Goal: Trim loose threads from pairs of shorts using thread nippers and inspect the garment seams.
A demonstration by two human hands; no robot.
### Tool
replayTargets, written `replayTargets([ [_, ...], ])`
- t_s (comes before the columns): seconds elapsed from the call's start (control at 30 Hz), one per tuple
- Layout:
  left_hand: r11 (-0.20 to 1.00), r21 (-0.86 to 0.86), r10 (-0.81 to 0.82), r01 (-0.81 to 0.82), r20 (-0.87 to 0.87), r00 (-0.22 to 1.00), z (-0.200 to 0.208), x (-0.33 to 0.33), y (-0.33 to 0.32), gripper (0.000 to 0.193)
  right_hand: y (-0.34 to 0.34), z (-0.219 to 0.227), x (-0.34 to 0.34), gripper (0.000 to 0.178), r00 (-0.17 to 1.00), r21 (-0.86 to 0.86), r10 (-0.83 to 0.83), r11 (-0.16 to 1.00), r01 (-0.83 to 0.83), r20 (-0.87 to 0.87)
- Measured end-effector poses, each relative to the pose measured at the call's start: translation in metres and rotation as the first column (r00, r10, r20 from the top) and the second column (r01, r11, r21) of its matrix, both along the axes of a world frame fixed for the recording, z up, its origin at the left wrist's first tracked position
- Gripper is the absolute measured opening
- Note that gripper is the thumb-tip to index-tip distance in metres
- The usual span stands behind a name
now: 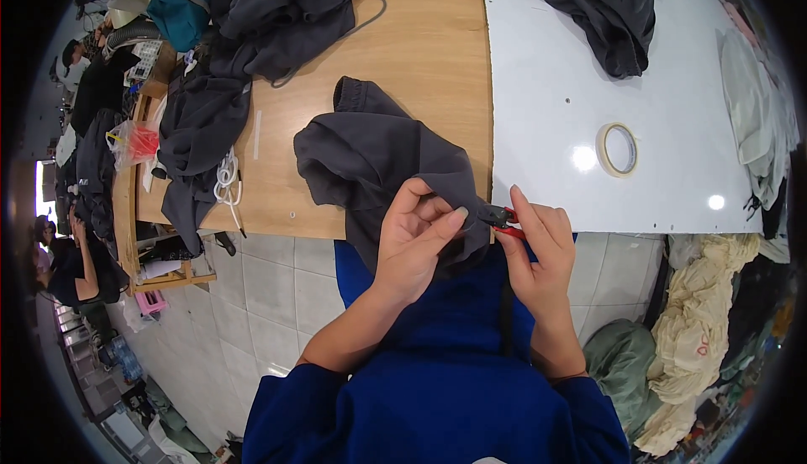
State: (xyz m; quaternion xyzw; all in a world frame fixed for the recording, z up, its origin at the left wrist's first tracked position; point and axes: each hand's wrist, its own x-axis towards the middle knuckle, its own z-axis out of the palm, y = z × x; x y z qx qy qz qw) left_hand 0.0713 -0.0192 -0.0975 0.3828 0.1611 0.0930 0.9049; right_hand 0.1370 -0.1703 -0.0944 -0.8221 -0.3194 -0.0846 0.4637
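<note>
A dark grey garment (pixel 382 149) lies bunched at the near edge of the wooden table, part of it hanging over that edge. My left hand (pixel 414 241) is closed, thumb and fingers pinching the garment's fabric. Just to its right, my right hand (pixel 542 250) grips a pair of small thread snips (pixel 508 227) with red handles and dark blades. The blades point left toward the pinched fabric and lie close against it. Whether they touch the cloth, or any thread there, is too small to tell.
More dark garments (pixel 282 18) are heaped at the far left, with a coiled white cord (pixel 227 180) beside them. On the white tabletop (pixel 546 153) at right lie a tape roll (pixel 618 150) and another dark garment (pixel 601 10). Cream fabric (pixel 702 321) is piled below right. Other people (pixel 76 254) are at far left.
</note>
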Motion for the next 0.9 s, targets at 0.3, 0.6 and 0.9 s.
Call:
replayTargets([
  [0.3,0.999,-0.031,-0.038,0.037,-0.011,0.999,0.001,0.0,-0.003,0.026,0.0,-0.003,-0.001,0.041,0.996,-0.003,-0.001,1.0,0.001,0.089],
  [0.6,1.0,0.018,0.022,-0.022,0.005,1.0,-0.003,-0.001,-0.005,0.036,-0.006,0.0,-0.005,0.041,0.998,0.023,-0.063,0.998,0.063,-0.003],
  [0.9,0.973,0.207,0.091,-0.104,0.073,0.993,-0.003,0.0,-0.013,0.036,-0.009,0.003,-0.006,0.04,0.996,-0.034,-0.078,0.996,0.08,0.053],
])
